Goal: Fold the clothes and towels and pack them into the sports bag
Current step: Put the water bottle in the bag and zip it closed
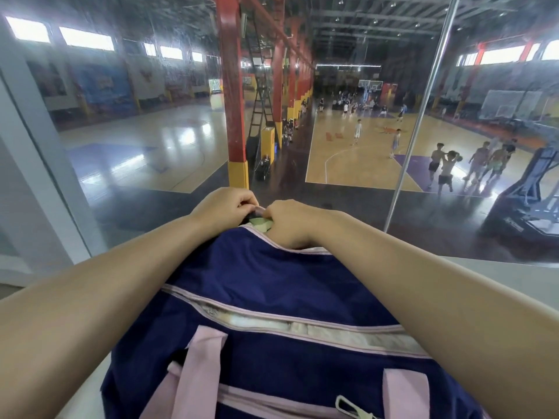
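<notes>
Behind glass, a basketball court; on your desk (499,269), navy sports bag (272,276), both hands, left (225,208) and right (292,220), pinching its far-end zipper tab (257,220).

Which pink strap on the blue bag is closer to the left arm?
The pink fabric strap at the lower left of the navy blue sports bag; the other pink strap sits toward the right arm.

A navy sports bag (272,282) with pale pink trim and straps lies lengthwise on a white ledge; its top zip gapes slightly, showing whitish towel (332,331) inside; pale green cloth (260,224) peeks out at the far end.
</notes>
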Tool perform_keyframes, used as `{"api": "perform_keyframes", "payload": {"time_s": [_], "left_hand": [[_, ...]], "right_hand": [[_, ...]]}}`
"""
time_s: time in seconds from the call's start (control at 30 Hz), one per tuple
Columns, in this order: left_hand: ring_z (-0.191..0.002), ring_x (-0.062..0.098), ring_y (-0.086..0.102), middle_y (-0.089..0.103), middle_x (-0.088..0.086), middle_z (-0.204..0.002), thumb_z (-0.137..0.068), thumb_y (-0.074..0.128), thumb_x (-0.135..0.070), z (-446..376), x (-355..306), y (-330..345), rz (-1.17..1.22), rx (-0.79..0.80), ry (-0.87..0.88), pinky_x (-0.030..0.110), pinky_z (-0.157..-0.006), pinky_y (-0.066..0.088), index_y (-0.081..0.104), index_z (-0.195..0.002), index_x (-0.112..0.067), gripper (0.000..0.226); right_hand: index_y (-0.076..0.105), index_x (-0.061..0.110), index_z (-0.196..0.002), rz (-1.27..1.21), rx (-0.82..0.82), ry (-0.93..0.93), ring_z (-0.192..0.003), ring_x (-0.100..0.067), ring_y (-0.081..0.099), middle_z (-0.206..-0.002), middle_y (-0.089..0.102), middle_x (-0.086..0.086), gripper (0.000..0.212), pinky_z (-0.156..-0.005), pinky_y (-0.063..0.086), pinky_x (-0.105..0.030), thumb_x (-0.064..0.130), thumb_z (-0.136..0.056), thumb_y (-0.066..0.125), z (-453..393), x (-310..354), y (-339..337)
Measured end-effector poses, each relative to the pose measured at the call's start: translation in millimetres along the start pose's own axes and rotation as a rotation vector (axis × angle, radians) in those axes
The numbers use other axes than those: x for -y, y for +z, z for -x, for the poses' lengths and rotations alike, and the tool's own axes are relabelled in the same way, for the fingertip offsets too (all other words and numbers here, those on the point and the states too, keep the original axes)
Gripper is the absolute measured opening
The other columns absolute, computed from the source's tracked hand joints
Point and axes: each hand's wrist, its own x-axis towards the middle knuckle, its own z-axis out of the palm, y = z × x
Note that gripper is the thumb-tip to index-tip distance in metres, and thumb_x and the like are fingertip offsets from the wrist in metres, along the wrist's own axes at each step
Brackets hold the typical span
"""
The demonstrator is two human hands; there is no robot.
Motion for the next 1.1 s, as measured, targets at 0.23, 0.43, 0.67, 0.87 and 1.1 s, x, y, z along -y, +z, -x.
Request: {"api": "perform_keyframes", "payload": {"time_s": [0.23, 0.43, 0.67, 0.87, 1.1], "left_hand": [[-0.099, 0.017, 0.065, 0.07, 0.0, -0.105, -0.102, 0.044, -0.027, 12.7, 15.6, -25.7, 0.309, 0.161, -0.294, 0.033, -0.09, 0.049, 0.065, -0.112, -0.016, 0.026], [-0.099, 0.021, 0.066, 0.073, 0.002, -0.105, -0.091, 0.05, -0.017, 62.8, 45.3, -54.7, 0.453, 0.357, -0.495, 0.036, -0.088, 0.054, 0.077, -0.099, -0.017, 0.028], [-0.099, 0.015, 0.065, 0.073, 0.003, -0.109, -0.097, 0.053, -0.022, 87.9, 50.0, -47.4, 0.699, 0.257, -0.49, 0.028, -0.084, 0.051, 0.075, -0.106, -0.016, 0.025], [-0.103, 0.019, 0.069, 0.074, -0.003, -0.107, -0.094, 0.06, -0.01, 91.6, 55.9, -38.5, 0.701, 0.241, -0.479, 0.038, -0.093, 0.055, 0.069, -0.112, -0.023, 0.024], [-0.097, 0.009, 0.067, 0.071, -0.011, -0.104, -0.089, 0.064, -0.013, 95.0, 54.8, -27.7, 0.501, 0.05, -0.397, 0.023, -0.08, 0.054, 0.07, -0.108, -0.028, 0.025]], "right_hand": [[0.062, 0.014, -0.122, -0.074, 0.006, 0.025, -0.096, -0.021, 0.057, -0.111, 0.063, -0.002, 0.042, -0.083, 0.046, -0.034, 0.045, -0.096, 0.049, 2.9, -11.3, -2.1], [0.073, 0.015, -0.103, -0.216, -0.261, -0.062, -0.093, -0.016, 0.062, -0.105, 0.069, 0.002, 0.026, -0.083, 0.051, -0.03, 0.021, -0.093, 0.05, -23.8, 23.7, -11.4], [0.064, 0.013, -0.081, -0.049, 0.072, 0.039, -0.083, -0.024, 0.059, -0.082, 0.059, -0.002, 0.033, -0.066, 0.043, -0.031, 0.044, -0.091, 0.055, -73.8, 66.2, -4.1], [0.075, 0.019, -0.108, -0.12, 0.133, -0.032, -0.098, -0.019, 0.064, -0.107, 0.069, 0.0, 0.032, -0.088, 0.055, -0.036, 0.038, -0.083, 0.071, -75.1, 70.7, 0.4], [0.074, 0.023, -0.097, -0.291, 0.056, -0.091, -0.095, -0.013, 0.065, -0.097, 0.07, 0.007, 0.019, -0.082, 0.055, -0.028, 0.014, -0.08, 0.071, -63.5, 56.9, -5.6]]}}
